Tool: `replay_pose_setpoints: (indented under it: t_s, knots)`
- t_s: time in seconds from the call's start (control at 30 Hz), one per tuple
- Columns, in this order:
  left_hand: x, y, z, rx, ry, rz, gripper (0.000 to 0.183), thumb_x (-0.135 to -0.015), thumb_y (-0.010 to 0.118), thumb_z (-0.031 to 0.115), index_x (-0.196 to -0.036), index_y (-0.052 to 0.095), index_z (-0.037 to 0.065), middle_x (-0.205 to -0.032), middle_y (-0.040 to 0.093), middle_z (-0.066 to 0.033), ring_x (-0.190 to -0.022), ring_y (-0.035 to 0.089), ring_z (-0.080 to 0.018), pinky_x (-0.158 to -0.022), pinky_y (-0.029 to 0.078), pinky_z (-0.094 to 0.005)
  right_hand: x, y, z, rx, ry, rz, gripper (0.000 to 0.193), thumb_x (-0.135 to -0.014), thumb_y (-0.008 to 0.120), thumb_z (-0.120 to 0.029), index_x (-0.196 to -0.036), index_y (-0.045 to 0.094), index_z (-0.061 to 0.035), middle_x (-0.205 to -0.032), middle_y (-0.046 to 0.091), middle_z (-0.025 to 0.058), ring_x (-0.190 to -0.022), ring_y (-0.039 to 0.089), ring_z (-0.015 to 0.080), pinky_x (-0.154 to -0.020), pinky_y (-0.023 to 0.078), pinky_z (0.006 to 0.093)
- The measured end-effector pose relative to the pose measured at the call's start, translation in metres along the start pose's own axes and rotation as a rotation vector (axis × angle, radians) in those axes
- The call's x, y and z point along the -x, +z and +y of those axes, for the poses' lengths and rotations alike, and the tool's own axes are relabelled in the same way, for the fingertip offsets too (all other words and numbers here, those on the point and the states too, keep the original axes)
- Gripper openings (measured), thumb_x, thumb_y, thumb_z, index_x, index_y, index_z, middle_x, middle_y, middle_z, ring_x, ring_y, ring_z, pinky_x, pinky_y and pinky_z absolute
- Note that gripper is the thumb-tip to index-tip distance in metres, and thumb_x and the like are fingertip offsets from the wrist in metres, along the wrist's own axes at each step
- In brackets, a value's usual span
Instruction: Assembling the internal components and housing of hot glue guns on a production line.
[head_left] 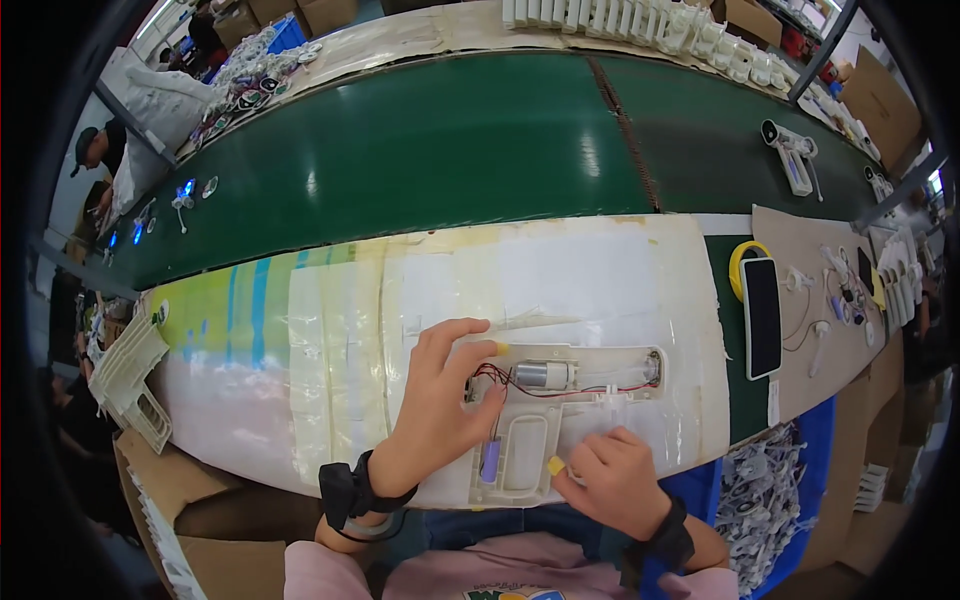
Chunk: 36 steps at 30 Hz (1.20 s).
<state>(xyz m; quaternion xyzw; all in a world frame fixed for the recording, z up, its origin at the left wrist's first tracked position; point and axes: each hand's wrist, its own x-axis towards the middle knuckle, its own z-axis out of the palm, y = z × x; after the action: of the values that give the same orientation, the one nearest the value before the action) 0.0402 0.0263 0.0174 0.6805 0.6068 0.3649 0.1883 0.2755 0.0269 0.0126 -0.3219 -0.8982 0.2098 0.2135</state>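
Note:
A cream-white, gun-shaped half of a plastic housing [545,490] lies open side up on the table in front of me. Inside it sit a silver cylindrical motor [540,375], thin red and black wires [492,372] and, in the handle, a purple cylindrical battery [490,461]. My left hand [440,395] grips the housing's left end, index fingertip on the upper edge and thumb over the wires. My right hand [615,485] is curled just below the barrel, beside a small clear-white piece [611,397]; what its fingers hold is hidden. Yellow finger covers show on both hands.
A green conveyor belt [430,140] runs beyond the table. At right lie a phone [762,318], a yellow tape roll [742,262] and small wired parts [845,290]. A blue bin [815,480] of white parts stands lower right; housing shells [135,375] are stacked at left.

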Motion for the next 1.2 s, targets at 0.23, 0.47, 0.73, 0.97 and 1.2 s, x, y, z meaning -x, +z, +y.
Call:
replay_pose_setpoints:
  t_s: [0.23, 0.47, 0.73, 0.97, 1.2]
  knots:
    - [0.001, -0.004, -0.018, 0.175, -0.060, 0.103, 0.036, -0.076, 0.063, -0.007, -0.110, 0.057, 0.002, -0.126, 0.056, -0.0136, -0.119, 0.053, -0.0288, -0.102, 0.042, -0.0382, 0.019, 0.021, -0.020, -0.019, 0.162, 0.005, 0.032, -0.072, 0.079, -0.022, -0.067, 0.050, -0.0097, -0.057, 0.049, 0.0032, -0.048, 0.050, 0.0242, -0.050, 0.040, 0.0338]
    - [0.004, -0.016, -0.037, 0.747, -0.306, 0.249, 0.026, -0.083, 0.060, -0.009, -0.107, 0.057, 0.002, -0.120, 0.058, -0.0089, -0.112, 0.055, -0.0165, -0.100, 0.043, -0.0337, 0.004, 0.019, -0.004, 0.016, 0.306, 0.051, 0.029, -0.066, 0.081, -0.018, -0.063, 0.055, -0.0075, -0.053, 0.055, 0.0074, -0.046, 0.055, 0.0266, -0.044, 0.042, 0.0356]
    - [0.016, -0.016, -0.036, 0.825, -0.318, 0.190, 0.020, -0.083, 0.058, -0.012, -0.098, 0.058, 0.001, -0.112, 0.058, -0.0078, -0.104, 0.055, -0.0145, -0.094, 0.044, -0.0284, -0.049, 0.010, 0.045, 0.119, 0.248, 0.117, 0.032, -0.072, 0.080, -0.025, -0.063, 0.054, -0.0069, -0.056, 0.057, 0.0085, -0.049, 0.058, 0.0293, -0.047, 0.044, 0.0371]
    - [0.020, -0.015, -0.039, 0.654, -0.239, 0.188, 0.021, -0.080, 0.064, -0.008, -0.097, 0.060, 0.002, -0.111, 0.060, -0.0101, -0.106, 0.059, -0.0196, -0.096, 0.046, -0.0323, -0.103, 0.001, 0.079, 0.185, 0.308, 0.101, 0.031, -0.074, 0.077, -0.028, -0.066, 0.058, -0.0055, -0.059, 0.061, 0.0102, -0.053, 0.060, 0.0305, -0.051, 0.047, 0.0390]
    - [0.019, -0.015, -0.031, 0.529, -0.157, 0.182, 0.022, -0.077, 0.069, -0.004, -0.096, 0.060, 0.003, -0.108, 0.062, -0.0115, -0.105, 0.060, -0.0278, -0.093, 0.047, -0.0355, -0.128, 0.000, 0.095, 0.267, 0.347, 0.135, 0.028, -0.076, 0.074, -0.026, -0.068, 0.061, -0.0027, -0.059, 0.061, 0.0120, -0.054, 0.062, 0.0307, -0.053, 0.047, 0.0394]
